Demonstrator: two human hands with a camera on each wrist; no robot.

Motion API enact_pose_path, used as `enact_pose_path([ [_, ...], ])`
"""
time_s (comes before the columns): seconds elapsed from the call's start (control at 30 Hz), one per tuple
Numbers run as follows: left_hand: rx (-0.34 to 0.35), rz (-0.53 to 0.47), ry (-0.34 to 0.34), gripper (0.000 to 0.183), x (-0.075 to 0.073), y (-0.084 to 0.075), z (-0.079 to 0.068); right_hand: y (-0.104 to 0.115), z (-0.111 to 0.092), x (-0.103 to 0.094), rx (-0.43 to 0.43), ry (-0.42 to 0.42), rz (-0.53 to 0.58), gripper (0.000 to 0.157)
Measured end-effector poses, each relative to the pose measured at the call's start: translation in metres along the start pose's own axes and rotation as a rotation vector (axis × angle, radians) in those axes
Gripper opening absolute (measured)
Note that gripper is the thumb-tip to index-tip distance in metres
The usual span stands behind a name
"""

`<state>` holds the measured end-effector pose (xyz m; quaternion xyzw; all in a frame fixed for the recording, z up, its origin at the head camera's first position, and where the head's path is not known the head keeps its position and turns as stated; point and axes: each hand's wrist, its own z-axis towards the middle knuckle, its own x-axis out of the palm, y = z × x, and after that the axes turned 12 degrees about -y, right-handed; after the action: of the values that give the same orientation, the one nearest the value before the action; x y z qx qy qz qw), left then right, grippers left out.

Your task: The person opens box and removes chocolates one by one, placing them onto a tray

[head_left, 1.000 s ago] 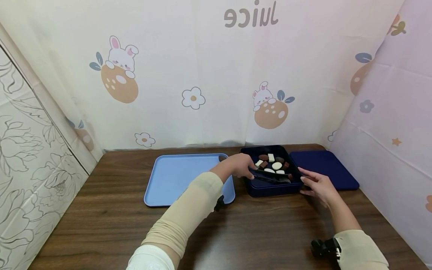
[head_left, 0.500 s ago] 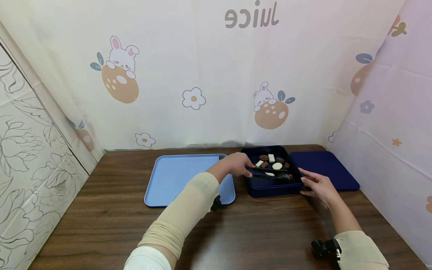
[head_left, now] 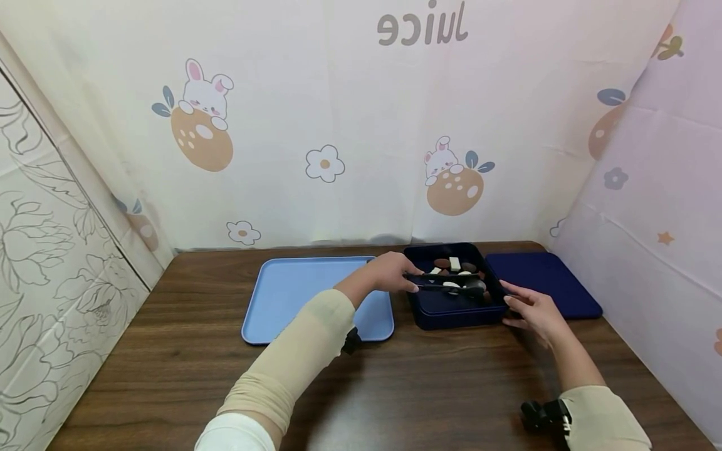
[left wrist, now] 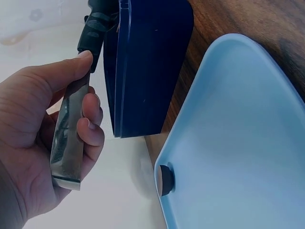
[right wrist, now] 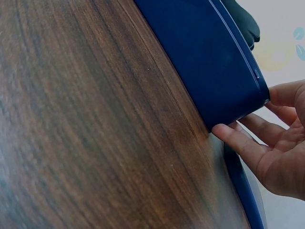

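Note:
In my left hand (head_left: pixel 392 272) I grip black-tipped tongs (head_left: pixel 448 277) by their metal handle (left wrist: pixel 69 129). Their two arms stand apart over the chocolates (head_left: pixel 454 264) inside the dark blue box (head_left: pixel 457 319). These are brown and white pieces, several of them partly hidden by the tongs. Whether the tips touch a piece, I cannot tell. At the box's near right corner, my right hand (head_left: pixel 536 311) rests its extended fingers (right wrist: pixel 238 138) against the outside. One dark brown chocolate (left wrist: pixel 166 180) lies at the edge of the light blue tray (left wrist: pixel 238 119).
A dark blue lid (head_left: pixel 541 282) lies flat to the right of the box. The light blue tray stands left of the box on the wooden table (head_left: pixel 429 388). A printed curtain (head_left: pixel 361 125) hangs behind the table's far edge.
My left hand has moved slightly left and up, bringing the tongs farther back over the chocolates. Their arms stand wider apart now. The right hand has stayed at the box corner.

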<state>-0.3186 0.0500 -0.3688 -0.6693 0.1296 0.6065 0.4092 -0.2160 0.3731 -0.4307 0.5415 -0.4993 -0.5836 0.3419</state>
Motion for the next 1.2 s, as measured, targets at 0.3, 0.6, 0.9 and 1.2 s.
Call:
enact_pose_path([
  [0.3,0.005,-0.05,-0.047,0.043,-0.001,0.009,-0.012,0.001,-0.001,0.0,0.011,-0.002,0.008,0.058],
  [0.6,0.013,-0.115,-0.072,0.045,-0.002,0.017,-0.026,0.0,0.0,0.001,0.027,-0.002,0.012,0.058],
  [0.9,0.018,-0.142,-0.112,0.044,-0.002,0.024,-0.038,-0.003,0.0,0.0,0.021,-0.004,0.015,0.058],
  [1.2,0.017,-0.136,-0.164,0.043,-0.003,0.035,-0.051,-0.004,0.001,0.0,0.015,-0.003,0.026,0.058],
])
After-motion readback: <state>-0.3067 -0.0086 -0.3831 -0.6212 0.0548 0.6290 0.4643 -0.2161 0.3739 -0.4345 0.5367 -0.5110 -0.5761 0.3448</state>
